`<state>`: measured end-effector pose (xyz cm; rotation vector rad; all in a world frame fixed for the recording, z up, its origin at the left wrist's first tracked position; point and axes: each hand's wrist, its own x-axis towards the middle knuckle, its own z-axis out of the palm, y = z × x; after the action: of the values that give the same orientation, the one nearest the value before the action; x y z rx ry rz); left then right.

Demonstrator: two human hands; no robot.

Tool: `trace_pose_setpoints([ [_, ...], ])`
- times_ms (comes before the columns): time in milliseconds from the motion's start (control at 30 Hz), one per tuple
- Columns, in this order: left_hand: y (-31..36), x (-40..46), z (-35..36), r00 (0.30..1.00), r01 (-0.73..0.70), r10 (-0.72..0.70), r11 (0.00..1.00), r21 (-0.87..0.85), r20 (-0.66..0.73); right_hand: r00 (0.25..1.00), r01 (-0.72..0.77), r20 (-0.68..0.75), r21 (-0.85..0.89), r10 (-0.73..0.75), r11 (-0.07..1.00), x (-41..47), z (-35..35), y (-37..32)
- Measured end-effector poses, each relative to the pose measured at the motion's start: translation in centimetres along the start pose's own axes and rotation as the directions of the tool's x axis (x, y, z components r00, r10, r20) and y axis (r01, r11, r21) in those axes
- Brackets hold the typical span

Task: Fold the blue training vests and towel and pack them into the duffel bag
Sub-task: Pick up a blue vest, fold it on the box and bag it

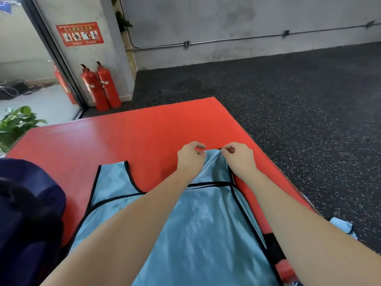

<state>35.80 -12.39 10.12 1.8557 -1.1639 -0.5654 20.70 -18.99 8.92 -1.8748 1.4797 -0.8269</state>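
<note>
A light blue training vest point(198, 223) with black trim lies spread flat on the red mat point(123, 137). Its left shoulder strap lies flat. At the far end of its right shoulder strap, my left hand point(190, 159) and my right hand point(239, 156) pinch the strap's top edge side by side. The dark navy duffel bag point(26, 219) stands at the left, on the mat's near corner. A bit of another light blue cloth point(343, 225) shows on the floor at the right, past my right forearm. No towel is in sight.
The red mat lies on a dark speckled rubber floor point(288, 100). Two red fire extinguishers point(101, 87) stand against a grey pillar beyond the mat's far left corner. A green plant point(16, 122) sits at the left edge. A concrete wall closes the back.
</note>
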Motion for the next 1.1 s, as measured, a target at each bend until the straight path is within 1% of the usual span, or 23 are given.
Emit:
trace_pose_setpoints([
  [67, 0.1, 0.0, 0.1, 0.998, 0.069, -0.068, 0.994, -0.079, 0.009, 0.997, -0.054, -0.038, 0.133, 0.060, 0.990, 0.2, -0.1, 0.0],
  [133, 0.3, -0.1, 0.3, 0.991, 0.132, -0.125, 0.978, -0.164, 0.052, 0.991, -0.112, -0.032, 0.317, 0.128, 0.942, 0.4, -0.1, -0.1],
  [167, 0.2, -0.2, 0.3, 0.990, 0.137, -0.126, 0.970, -0.200, 0.065, 0.989, -0.123, -0.031, 0.381, 0.146, 0.916, 0.4, 0.0, -0.2],
  [233, 0.2, -0.3, 0.5, 0.994, 0.106, -0.101, 0.961, -0.256, 0.031, 0.988, -0.109, -0.055, 0.431, 0.147, 0.896, 0.3, -0.2, -0.4],
  [333, 0.2, -0.5, 0.1, 0.988, 0.057, -0.099, 0.948, -0.312, -0.122, 0.988, -0.045, -0.109, 0.456, 0.106, 0.889, 0.1, -0.7, -0.7],
  [400, 0.2, -0.7, -0.3, 0.979, 0.032, -0.091, 0.954, -0.299, -0.185, 0.987, -0.033, -0.121, 0.474, 0.102, 0.880, -0.1, -0.8, -0.7],
  [433, 0.1, -0.7, -0.5, 0.980, 0.019, -0.073, 0.959, -0.281, -0.184, 0.988, -0.034, -0.114, 0.472, 0.100, 0.881, -0.2, -0.7, -0.7],
  [500, -0.2, -0.8, -0.8, 0.993, -0.018, -0.005, 0.980, -0.199, -0.117, 0.993, -0.043, -0.079, 0.445, 0.087, 0.894, -0.4, -0.5, -0.7],
  [533, -0.6, -0.8, -0.9, 0.998, -0.040, 0.034, 0.992, -0.121, -0.051, 0.996, -0.051, -0.048, 0.395, 0.076, 0.917, -0.5, -0.4, -0.6],
  [567, -1.0, -0.8, -1.1, 0.998, -0.062, 0.063, 0.998, -0.024, 0.019, 0.998, -0.049, -0.014, 0.305, 0.056, 0.951, -0.6, -0.4, -0.5],
  [633, -1.9, -0.9, -1.6, 0.990, -0.107, 0.089, 0.981, 0.160, 0.113, 0.998, -0.028, 0.047, 0.009, 0.028, 1.000, -1.1, -0.3, -0.2],
  [667, -2.3, -1.3, -2.0, 0.987, -0.125, 0.100, 0.971, 0.204, 0.128, 0.998, -0.007, 0.069, -0.142, 0.017, 0.990, -1.5, -0.4, -0.1],
  [700, -2.5, -1.8, -2.6, 0.987, -0.129, 0.104, 0.967, 0.221, 0.121, 0.996, 0.019, 0.088, -0.246, 0.003, 0.969, -2.1, -0.5, -0.2],
  [733, -2.8, -2.4, -3.2, 0.989, -0.130, 0.109, 0.966, 0.225, 0.101, 0.994, 0.051, 0.104, -0.292, -0.021, 0.955, -2.6, -0.6, -0.4],
  [800, -3.5, -3.6, -4.9, 0.990, -0.135, 0.119, 0.961, 0.240, 0.078, 0.988, 0.129, 0.118, -0.316, -0.097, 0.940, -3.5, -0.7, -0.9],
  [900, -4.8, -5.9, -8.2, 0.987, -0.153, 0.134, 0.946, 0.287, 0.086, 0.965, 0.261, 0.130, -0.358, -0.229, 0.896, -4.8, -0.9, -2.0],
  [967, -6.1, -7.7, -10.4, 0.988, -0.152, 0.141, 0.936, 0.318, 0.057, 0.941, 0.327, 0.202, -0.344, -0.271, 0.880, -5.8, -1.0, -2.8],
  [1033, -7.5, -9.7, -12.7, 0.996, -0.080, 0.086, 0.947, 0.311, -0.006, 0.908, 0.364, 0.315, -0.272, -0.276, 0.891, -6.8, -1.1, -3.2],
  [1100, -9.3, -11.0, -15.1, 0.997, -0.030, 0.051, 0.933, 0.359, -0.050, 0.873, 0.395, 0.409, -0.275, -0.265, 0.877, -7.8, -1.2, -3.1],
])
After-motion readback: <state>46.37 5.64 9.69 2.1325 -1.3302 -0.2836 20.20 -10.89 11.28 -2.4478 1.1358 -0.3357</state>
